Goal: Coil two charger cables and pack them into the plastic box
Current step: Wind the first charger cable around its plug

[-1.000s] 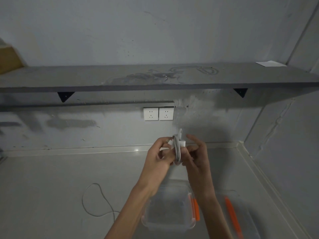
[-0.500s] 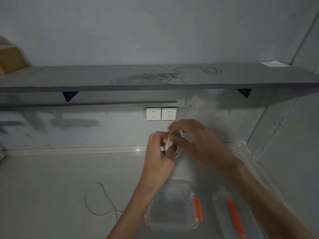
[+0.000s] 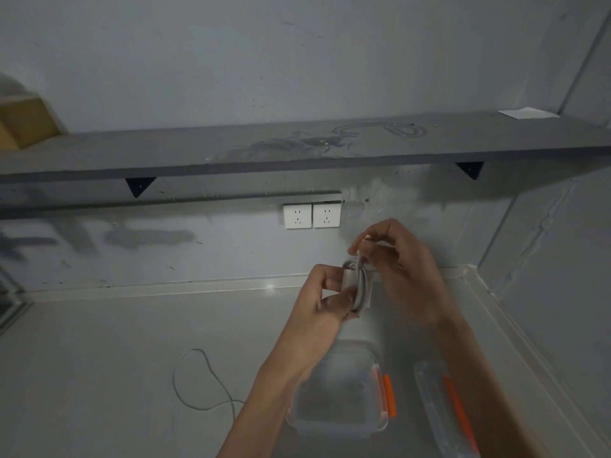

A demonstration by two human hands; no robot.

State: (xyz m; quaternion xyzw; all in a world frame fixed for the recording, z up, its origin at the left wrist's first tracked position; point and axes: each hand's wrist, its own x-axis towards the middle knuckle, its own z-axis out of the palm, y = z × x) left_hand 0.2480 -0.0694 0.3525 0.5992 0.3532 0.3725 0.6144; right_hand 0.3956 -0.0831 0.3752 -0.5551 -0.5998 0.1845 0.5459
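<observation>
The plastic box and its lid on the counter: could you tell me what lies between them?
Nothing; the head view shows bare counter between plastic box and lid.

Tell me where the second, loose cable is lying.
In the head view the loose cable lies in an open loop on the counter, lower left of centre, to the left of the left forearm and the plastic box.

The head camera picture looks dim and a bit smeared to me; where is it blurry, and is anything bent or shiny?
In the head view, light is dim and grey; the right hand and the cardboard box at far left are motion-smeared, while the wall sockets stay fairly crisp; the shelf bows from wide-angle distortion; a small glare spot sits on the counter's back edge; the plastic box looks hazy.
</observation>
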